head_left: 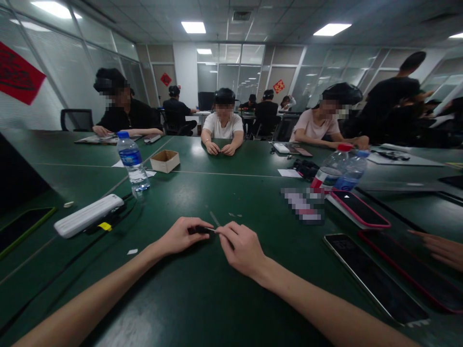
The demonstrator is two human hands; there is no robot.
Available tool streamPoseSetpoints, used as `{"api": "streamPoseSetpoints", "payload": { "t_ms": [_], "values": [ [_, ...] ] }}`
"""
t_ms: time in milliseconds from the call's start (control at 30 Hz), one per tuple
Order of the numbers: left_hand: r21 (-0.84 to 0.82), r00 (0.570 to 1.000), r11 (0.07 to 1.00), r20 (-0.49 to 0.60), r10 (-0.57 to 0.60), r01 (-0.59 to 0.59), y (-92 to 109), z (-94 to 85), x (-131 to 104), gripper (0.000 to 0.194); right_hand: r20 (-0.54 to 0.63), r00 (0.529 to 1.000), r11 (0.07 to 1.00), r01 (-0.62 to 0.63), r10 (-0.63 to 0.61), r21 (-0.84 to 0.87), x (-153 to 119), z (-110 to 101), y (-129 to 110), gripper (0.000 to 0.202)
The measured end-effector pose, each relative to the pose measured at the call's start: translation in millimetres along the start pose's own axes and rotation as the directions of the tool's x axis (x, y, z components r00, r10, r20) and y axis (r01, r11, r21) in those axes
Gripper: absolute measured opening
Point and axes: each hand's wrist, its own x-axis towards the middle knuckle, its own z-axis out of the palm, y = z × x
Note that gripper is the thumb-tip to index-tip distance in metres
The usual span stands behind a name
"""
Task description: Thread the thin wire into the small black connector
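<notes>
Just above the green table (173, 289), my two hands meet near the middle of the view. My left hand (183, 234) is closed around a small dark object (198, 230), mostly hidden by the fingers. A thin, pale, narrow piece (211, 230) runs from it to my right hand (240, 245), whose thumb and fingers pinch its end. What kind of thing either one is cannot be made out. A narrow translucent strip (214, 219) shows just beyond my right fingertips.
Left are a white power bank-like device (88, 215) with a black cable, a water bottle (133, 161) and a small open box (165, 161). Right are phones (376, 277), two bottles (331, 166) and another person's hand (443, 250). Several people sit across the table.
</notes>
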Motion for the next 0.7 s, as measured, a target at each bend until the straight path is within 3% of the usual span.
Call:
{"api": "streamPoseSetpoints", "payload": {
  "t_ms": [200, 500, 700],
  "values": [
    [-0.246, 0.986, 0.958, -0.046, -0.161, 0.145, -1, -5.5, 0, 0.036, 0.052, 0.993, 0.993, -0.105, 0.108, -0.047, 4, -4, -1, 0.033],
    [-0.484, 0.987, 0.870, -0.077, -0.142, 0.087, -20, -7.9, 1, 0.026, 0.043, 0.994, 0.994, -0.107, 0.105, 0.025, 3, 1, 2, 0.026],
    [-0.531, 0.987, 0.845, -0.099, -0.131, 0.059, -20, -6.5, 2, 0.025, 0.089, 0.993, 0.997, -0.076, 0.073, 0.034, 2, -1, -1, 0.031]
  ]
}}
